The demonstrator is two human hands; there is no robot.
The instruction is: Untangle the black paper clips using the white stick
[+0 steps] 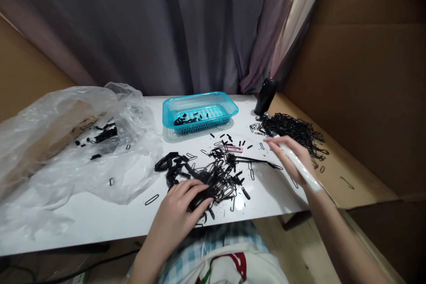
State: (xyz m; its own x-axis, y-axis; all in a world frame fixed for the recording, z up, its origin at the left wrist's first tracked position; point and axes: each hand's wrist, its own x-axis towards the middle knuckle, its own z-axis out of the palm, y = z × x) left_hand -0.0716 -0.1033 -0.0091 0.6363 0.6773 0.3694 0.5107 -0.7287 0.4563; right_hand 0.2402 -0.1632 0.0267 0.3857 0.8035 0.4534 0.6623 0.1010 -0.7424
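Under left-hand fingers (196, 193) lies the clip pile (213, 175).

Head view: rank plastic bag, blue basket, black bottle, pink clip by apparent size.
1. plastic bag, largest by far, though it also lies nearer the camera than the basket.
2. blue basket
3. black bottle
4. pink clip, smallest.

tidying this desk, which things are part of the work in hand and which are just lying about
In hand:
left hand on heap of black wire clips
right hand gripping white stick

Lying about:
turquoise plastic basket
clear plastic bag
black cylinder
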